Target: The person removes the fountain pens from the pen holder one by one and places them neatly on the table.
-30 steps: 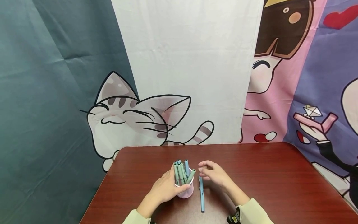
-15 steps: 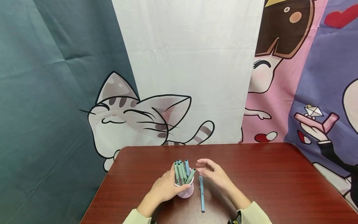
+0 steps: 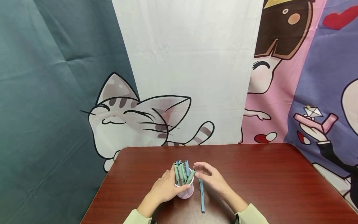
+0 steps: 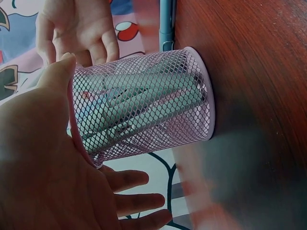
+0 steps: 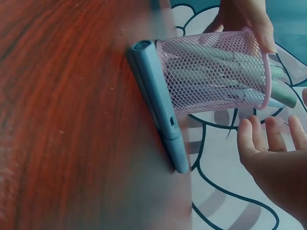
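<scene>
A pink mesh pen holder (image 3: 185, 193) stands upright on the table, filled with several green and blue pens (image 3: 180, 172). My left hand (image 3: 165, 186) holds it near the rim, thumb across the near side and fingers round the left. In the left wrist view, the mesh cup (image 4: 144, 103) shows pens through its wall and the fingers reach past it. My right hand (image 3: 213, 179) hovers just right of the pens, fingers loosely bent and apart, holding nothing. A single blue pen (image 3: 202, 197) lies on the table right of the cup; the right wrist view shows this pen (image 5: 158, 105) capped.
The reddish-brown wooden table (image 3: 134, 171) spreads around the hands, its far edge against a cartoon-printed cloth (image 3: 181, 62). A drawn cat (image 3: 126, 124) is printed on the cloth behind the table.
My right hand has shifted a little left toward the pens in the cup, now covering the upper tip of the lying pen. The left hand and pen holder have stayed put.
</scene>
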Available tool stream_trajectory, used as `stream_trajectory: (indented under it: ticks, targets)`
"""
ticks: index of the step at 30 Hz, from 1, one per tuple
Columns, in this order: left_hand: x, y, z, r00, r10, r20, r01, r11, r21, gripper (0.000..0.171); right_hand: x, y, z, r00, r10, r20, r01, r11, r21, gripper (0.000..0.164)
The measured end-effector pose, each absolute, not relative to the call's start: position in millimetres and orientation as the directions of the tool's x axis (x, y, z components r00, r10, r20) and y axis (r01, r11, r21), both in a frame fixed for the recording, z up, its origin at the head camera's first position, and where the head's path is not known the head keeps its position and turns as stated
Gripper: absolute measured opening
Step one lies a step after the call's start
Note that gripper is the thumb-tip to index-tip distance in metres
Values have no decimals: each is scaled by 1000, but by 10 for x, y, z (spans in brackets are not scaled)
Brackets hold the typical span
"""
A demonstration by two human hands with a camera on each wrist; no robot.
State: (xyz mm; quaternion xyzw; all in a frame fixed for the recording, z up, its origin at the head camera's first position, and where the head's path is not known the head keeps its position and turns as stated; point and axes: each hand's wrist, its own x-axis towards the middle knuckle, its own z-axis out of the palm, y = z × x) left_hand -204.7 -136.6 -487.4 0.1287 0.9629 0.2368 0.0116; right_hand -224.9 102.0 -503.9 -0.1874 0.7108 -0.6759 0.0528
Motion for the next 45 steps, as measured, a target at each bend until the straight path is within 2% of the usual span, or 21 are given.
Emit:
stream_trajectory:
  ticks: [8,14,23,35,45]
  targets:
    - [-2045,-1361,-4869,-969,246,4,223,872,436,123,-2246,983,-5120,-915,-348,203,-218,5,-976,41]
    - [-2035,-1346,-4870,-971,239,27,228,880,416,123,-2247,958,-5137,-908,-356,222,-235,-5,-972,45]
    - [-2038,-1338,-4867,-967,242,80,255,895,365,122,-2263,953,-5153,-904,-356,236,-251,-5,-968,39]
    - [-2041,-1338,-4846,-966,242,89,258,902,345,122,-2287,936,-5167,-896,-373,240,-244,-37,-969,41]
    - [-2034,-1346,-4830,-965,249,86,263,902,342,119,-2278,898,-5144,-900,-360,245,-269,17,-963,34]
